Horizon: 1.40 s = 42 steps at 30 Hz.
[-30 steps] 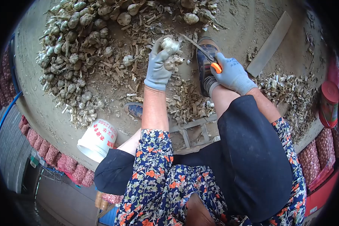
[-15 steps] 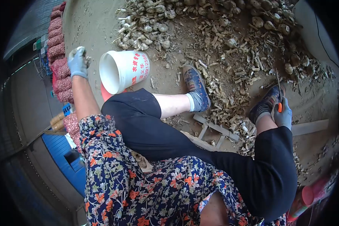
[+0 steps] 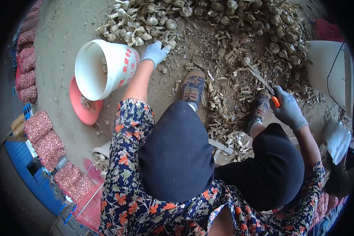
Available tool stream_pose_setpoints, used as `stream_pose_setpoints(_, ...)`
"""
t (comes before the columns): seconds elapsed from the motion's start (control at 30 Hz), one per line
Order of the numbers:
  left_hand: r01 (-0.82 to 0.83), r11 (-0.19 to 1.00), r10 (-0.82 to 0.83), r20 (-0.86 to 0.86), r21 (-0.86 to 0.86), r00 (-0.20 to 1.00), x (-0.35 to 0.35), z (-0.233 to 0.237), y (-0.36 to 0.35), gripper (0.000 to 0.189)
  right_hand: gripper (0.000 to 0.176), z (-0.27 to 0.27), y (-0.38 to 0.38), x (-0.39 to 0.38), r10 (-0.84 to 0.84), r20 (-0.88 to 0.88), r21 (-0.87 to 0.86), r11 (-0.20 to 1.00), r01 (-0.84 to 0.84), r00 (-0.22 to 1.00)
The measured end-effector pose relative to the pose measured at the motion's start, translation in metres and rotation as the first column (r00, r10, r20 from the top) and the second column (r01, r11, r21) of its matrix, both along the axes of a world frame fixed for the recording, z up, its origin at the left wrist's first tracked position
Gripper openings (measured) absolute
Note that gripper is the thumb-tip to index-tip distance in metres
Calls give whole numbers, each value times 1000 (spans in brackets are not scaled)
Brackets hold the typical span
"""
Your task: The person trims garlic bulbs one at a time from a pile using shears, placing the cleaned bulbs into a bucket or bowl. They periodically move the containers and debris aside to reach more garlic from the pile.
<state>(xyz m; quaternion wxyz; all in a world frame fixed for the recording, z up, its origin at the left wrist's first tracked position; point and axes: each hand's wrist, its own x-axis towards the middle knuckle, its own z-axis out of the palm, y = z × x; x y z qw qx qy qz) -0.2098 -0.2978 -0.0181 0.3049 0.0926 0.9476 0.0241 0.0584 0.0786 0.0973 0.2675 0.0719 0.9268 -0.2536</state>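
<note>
My left hand, in a grey-white work glove, reaches down to the near edge of the garlic pile. Its fingers are stretched out, with the tips right at a garlic bulb. Beside that wrist, a white bucket with red lettering leans toward me and has some garlic inside. On the right, my gloved right hand is closed around the orange handle of a knife. The long blade points up and left over the scattered stalks.
Cut stalks litter the ground between my shoes. A red basin sits under the bucket's left side. Another white container stands at right. Filled mesh sacks line the left, and a wooden frame lies between my legs.
My left hand has swung from the far left, past the bucket, to the garlic pile. My right hand has lifted the knife beside my shoe. The view has shifted, and garlic now shows in the bucket.
</note>
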Motion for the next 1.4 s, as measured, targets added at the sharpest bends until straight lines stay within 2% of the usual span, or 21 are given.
stream_pose_setpoints(0.03, -43, 999, 42, 49, 12, 998, -2, -18, 9, 59, 27, 2, -4, -16, 100, 6, 24, 995, -100, 995)
stream_pose_setpoints(0.1, -60, 998, 62, -69, 32, 996, -3, -48, 26, 58, 27, 4, -16, -49, 239, 54, 40, 970, -241, 969)
stream_pose_setpoints(0.23, -80, 997, 81, -219, 17, 972, 7, -56, 43, 55, 30, -39, -45, -98, 277, 109, 20, 960, -281, 955)
stream_pose_setpoints(0.27, -157, 943, 192, -92, 294, 977, 8, -57, 38, 48, 32, -52, -53, -108, 226, 118, -10, 974, -226, 967)
stream_pose_setpoints(0.33, -322, 658, 338, 115, 681, 934, 20, -60, 38, 39, 34, -69, -71, -113, 177, 130, -47, 984, -172, 976)
stream_pose_setpoints(0.37, -326, 662, 340, 117, 675, 933, 27, -59, 38, 39, 37, -74, -79, -113, 144, 76, -71, 988, -139, 987)
stream_pose_setpoints(0.43, -394, 597, 226, 325, 699, 919, 40, -12, 50, 47, 40, -84, -91, -112, 102, 15, -102, 990, -100, 995)
stream_pose_setpoints(0.5, -368, 643, 219, 299, 672, 929, 46, 30, 63, 46, 44, -87, -99, -111, 58, -69, -123, 990, -66, 996)
stream_pose_setpoints(0.57, -285, 719, 79, 333, 634, 940, 41, 44, 65, 48, 43, -75, -104, -114, 58, -147, -107, 992, -74, 987)
stream_pose_setpoints(0.6, -336, 686, 45, 423, 645, 905, 37, 49, 66, 50, 41, -70, -104, -116, 47, -104, -139, 988, -61, 993)
stream_pose_setpoints(0.77, -284, 702, 24, 376, 653, 926, 18, 95, 70, 52, 33, -48, -93, -117, 0, -79, -195, 981, -15, 997)
stream_pose_setpoints(0.87, -239, 587, -82, 350, 774, 933, -8, 126, 61, 51, 33, -42, -85, -114, -161, -118, -276, 953, 123, 980)
stream_pose_setpoints(0.93, -396, 424, -96, 475, 814, 874, -18, 130, 57, 53, 34, -29, -85, -113, -165, -161, -289, 951, 114, 973)
stream_pose_setpoints(0.97, -454, 339, -110, 514, 824, 851, -19, 128, 58, 54, 36, -25, -84, -114, -177, -187, -298, 947, 116, 966)
stream_pose_setpoints(1.0, -448, 349, -114, 512, 823, 852, -17, 122, 59, 54, 39, -24, -84, -114, -128, -189, -246, 966, 79, 974)
stream_pose_setpoints(1.07, -522, 155, -87, 538, 839, 839, -6, 105, 67, 53, 40, -24, -84, -111, -147, -211, -226, 969, 98, 966)
stream_pose_setpoints(1.1, -533, 160, -88, 549, 831, 831, -2, 96, 70, 53, 41, -27, -84, -109, -150, -228, -198, 975, 106, 962)
stream_pose_setpoints(1.17, -542, 30, -67, 543, 840, 837, 10, 77, 77, 51, 42, -39, -81, -107, -174, -159, -201, 970, 141, 972)
stream_pose_setpoints(1.23, -589, 2, -53, 588, 808, 807, 20, 57, 84, 47, 43, -48, -78, -105, -191, -179, -201, 967, 154, 965)
stream_pose_setpoints(1.33, -782, -235, -258, 738, 578, 623, 32, 35, 90, 42, 43, -46, -80, -109, -127, -169, -138, 985, 105, 977)
stream_pose_setpoints(1.4, -775, -192, -192, 751, 602, 631, 39, 39, 92, 44, 48, -47, -83, -113, -61, -216, -84, 996, 43, 975)
